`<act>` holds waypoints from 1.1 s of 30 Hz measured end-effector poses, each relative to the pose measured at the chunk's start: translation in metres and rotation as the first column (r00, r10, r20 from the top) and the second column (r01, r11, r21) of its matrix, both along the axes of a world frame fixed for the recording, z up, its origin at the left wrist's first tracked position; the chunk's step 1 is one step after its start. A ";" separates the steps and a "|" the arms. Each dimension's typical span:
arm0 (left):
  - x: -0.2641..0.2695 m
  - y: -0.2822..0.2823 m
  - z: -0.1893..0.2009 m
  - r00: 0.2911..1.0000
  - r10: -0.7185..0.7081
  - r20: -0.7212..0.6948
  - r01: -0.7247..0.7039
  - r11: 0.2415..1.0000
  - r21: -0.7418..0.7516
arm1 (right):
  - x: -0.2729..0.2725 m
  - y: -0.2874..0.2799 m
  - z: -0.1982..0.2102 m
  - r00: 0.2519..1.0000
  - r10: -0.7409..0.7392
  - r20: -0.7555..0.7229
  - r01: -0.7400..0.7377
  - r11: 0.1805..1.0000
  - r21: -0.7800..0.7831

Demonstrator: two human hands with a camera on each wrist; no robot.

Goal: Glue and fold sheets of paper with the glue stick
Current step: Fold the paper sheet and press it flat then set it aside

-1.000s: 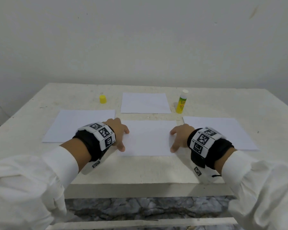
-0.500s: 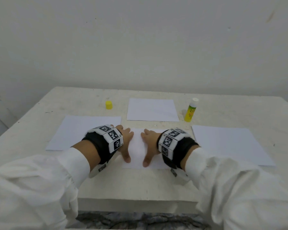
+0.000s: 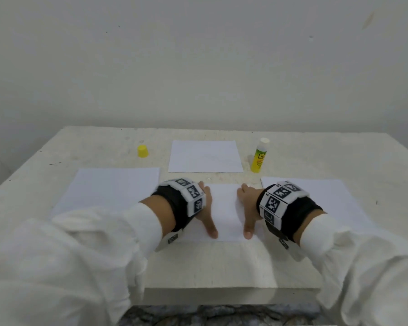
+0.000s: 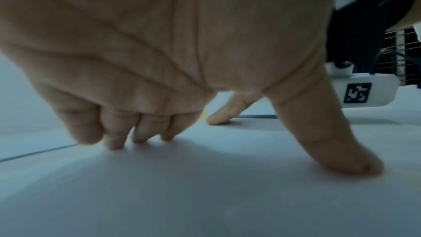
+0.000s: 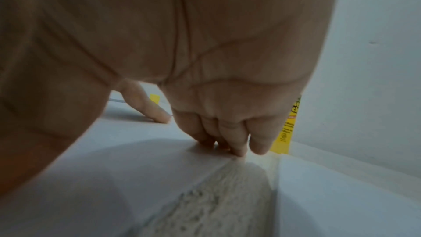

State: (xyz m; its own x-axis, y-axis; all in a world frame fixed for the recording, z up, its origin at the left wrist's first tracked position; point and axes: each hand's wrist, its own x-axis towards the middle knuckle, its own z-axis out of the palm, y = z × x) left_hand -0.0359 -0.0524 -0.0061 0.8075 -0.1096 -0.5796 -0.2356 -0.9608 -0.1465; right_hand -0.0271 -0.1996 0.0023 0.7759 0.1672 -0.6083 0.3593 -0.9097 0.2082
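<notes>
A white centre sheet (image 3: 225, 208) lies flat near the table's front edge. My left hand (image 3: 207, 220) presses on its left part and my right hand (image 3: 246, 203) on its right part, thumbs pointing towards me. In the left wrist view the left fingertips (image 4: 118, 141) and thumb touch the paper (image 4: 205, 195). In the right wrist view the right fingertips (image 5: 234, 147) sit at the sheet's right edge (image 5: 136, 168). The yellow glue stick (image 3: 259, 156) stands uncapped at the back right, also seen as the glue stick (image 5: 287, 129). Its yellow cap (image 3: 143, 151) sits at the back left.
Three more white sheets lie around: a left sheet (image 3: 113, 187), a back sheet (image 3: 205, 156) and a right sheet (image 3: 316, 196). The pale table (image 3: 210, 267) ends in a front edge close to my sleeves. A plain wall stands behind.
My hands slid together over the centre sheet from its two sides, then spread apart a little. The head view has shifted slightly.
</notes>
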 end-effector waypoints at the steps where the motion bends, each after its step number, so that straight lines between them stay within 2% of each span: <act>1: 0.001 -0.010 -0.004 1.000 -0.025 0.011 0.026 1.000 -0.018 | 0.000 0.000 0.000 1.000 -0.004 0.005 0.004 1.000 0.011; 4: -0.006 -0.036 -0.003 0.994 -0.110 -0.001 0.109 0.991 -0.080 | -0.002 -0.002 0.000 1.000 -0.006 0.008 0.006 0.999 0.031; 6: -0.009 -0.041 0.000 0.993 -0.117 0.007 0.118 0.988 -0.099 | -0.002 -0.004 -0.001 1.000 -0.006 0.012 0.005 0.999 0.039; 12: -0.004 0.018 -0.008 0.999 -0.040 -0.027 0.041 0.999 0.032 | -0.003 -0.003 0.004 0.999 -0.009 -0.042 0.012 0.997 0.074; 19: -0.024 0.078 0.000 1.000 -0.021 0.017 0.019 0.994 0.110 | -0.027 0.017 0.024 0.986 0.123 -0.116 -0.127 0.992 -0.024; 23: -0.024 0.082 -0.001 0.997 -0.061 0.044 0.054 0.988 0.148 | -0.048 0.062 0.022 0.954 0.258 -0.151 -0.245 0.965 0.096; 26: -0.021 0.083 -0.001 0.998 -0.050 0.047 0.042 0.988 0.149 | -0.055 0.098 0.018 0.941 0.328 -0.080 -0.310 0.933 0.181; 29: -0.021 0.084 -0.001 0.999 -0.022 0.029 0.017 0.990 0.138 | -0.045 0.107 0.011 0.946 0.321 -0.042 -0.305 0.927 0.219; 33: -0.020 0.081 0.001 1.000 0.007 0.008 -0.008 0.991 0.134 | -0.022 0.073 0.004 0.969 0.233 -0.080 -0.222 0.966 0.132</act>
